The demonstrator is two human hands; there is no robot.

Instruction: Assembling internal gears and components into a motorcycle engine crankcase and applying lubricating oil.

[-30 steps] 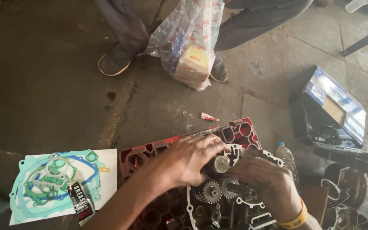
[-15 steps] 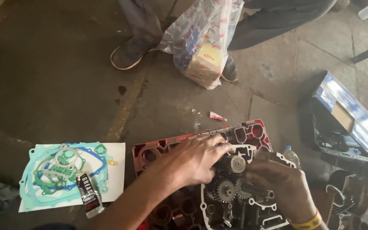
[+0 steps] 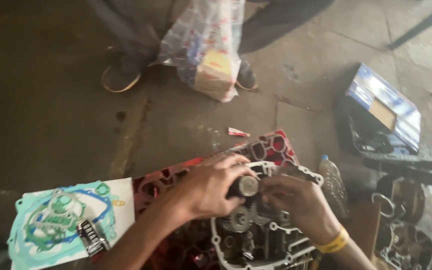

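Observation:
An open engine crankcase with gears inside sits on a red plastic crate on the floor. My left hand is wrapped around a round metal shaft part above the gears. My right hand, with a yellow band on its wrist, touches the same part from the right, fingers bent over the case.
A sheet of green and blue gaskets with a small dark tube lies at the left. A person's legs and shoes stand behind a plastic bag. An open blue toolbox, a plastic bottle and metal parts lie at the right.
The view has shifted, so everything sits differently in frame. Both hands stay on the crankcase, and my fingers have closed more tightly around the round metal part.

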